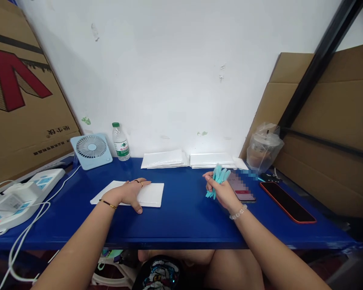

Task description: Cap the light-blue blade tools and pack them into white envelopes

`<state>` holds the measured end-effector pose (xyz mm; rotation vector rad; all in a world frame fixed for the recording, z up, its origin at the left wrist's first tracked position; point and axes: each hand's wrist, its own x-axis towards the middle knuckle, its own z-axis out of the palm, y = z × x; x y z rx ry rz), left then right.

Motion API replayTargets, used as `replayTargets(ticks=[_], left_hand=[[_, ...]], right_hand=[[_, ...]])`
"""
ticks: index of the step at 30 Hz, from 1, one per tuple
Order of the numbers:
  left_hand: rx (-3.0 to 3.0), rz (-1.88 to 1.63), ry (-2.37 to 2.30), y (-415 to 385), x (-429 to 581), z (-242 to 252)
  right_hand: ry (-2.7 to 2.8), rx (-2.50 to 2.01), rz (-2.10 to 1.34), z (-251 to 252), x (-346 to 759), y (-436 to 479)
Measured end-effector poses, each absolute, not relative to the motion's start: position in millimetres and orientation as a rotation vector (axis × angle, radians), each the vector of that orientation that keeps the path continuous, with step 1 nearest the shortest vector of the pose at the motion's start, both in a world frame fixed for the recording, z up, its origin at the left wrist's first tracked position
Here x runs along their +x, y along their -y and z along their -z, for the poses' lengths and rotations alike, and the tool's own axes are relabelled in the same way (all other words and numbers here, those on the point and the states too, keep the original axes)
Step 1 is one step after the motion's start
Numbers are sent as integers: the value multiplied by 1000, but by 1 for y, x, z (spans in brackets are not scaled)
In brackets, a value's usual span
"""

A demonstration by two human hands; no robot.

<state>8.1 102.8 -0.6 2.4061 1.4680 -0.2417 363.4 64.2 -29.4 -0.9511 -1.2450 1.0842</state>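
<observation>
On the blue table (pixel 181 225), my left hand (pixel 128 194) rests palm down with spread fingers on a flat white folded piece (pixel 154 196), which looks like paper or thin sheeting. The hand hides the middle of it. My right hand (pixel 223 192) is closed around a bunch of thin turquoise strips (pixel 220 175), whose ends fan out above and below the fingers; their exact kind I cannot make out. Just right of that hand lies a phone (pixel 245 196) with its screen lit and partly blurred.
Two white stacks (pixel 163 160) lie along the wall. A blue fan (pixel 91 150), a water bottle (pixel 121 146) and a power strip (pixel 50 177) with cables stand left. At right are a red-edged phone (pixel 287 202) and a bagged drink cup (pixel 261 149). Cardboard flanks both sides.
</observation>
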Motion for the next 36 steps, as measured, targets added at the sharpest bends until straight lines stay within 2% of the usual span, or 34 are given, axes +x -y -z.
replayTargets(ticks=[5,8,11,13,16,20,23,26,29,32,36], left_hand=[[2490,-27,-1358,-96,24,-8],[2338,-418,-1296,-98,36,-22],[1853,-996,-1163,-106,56,-40],[1336,-1198,-962,-109,75,-49],[763,-1223,-547,-108,108,-53],[436,-1169,-321,-95,139,-39],[332,-1146,-287,-85,149,-25],[287,-1097,-246,-77,154,-19],[230,-1027,-271,-75,159,-20],[149,-1023,-346,-78,163,-20],[106,-1078,-401,-82,170,-16]], right_hand=[[1287,-1012,-1084,28,364,-61],[1266,-940,-1100,18,364,-59],[1295,-890,-1077,-2,359,-51],[1415,-938,-968,-16,350,-41],[1772,-959,-701,-28,334,-23],[2203,-791,-202,-26,319,-8],[2209,-791,178,-18,318,-9],[2180,-841,319,-14,320,-12],[2239,-776,240,-16,321,-8],[2125,-721,-96,-32,324,1],[1646,-563,-562,-71,326,4]])
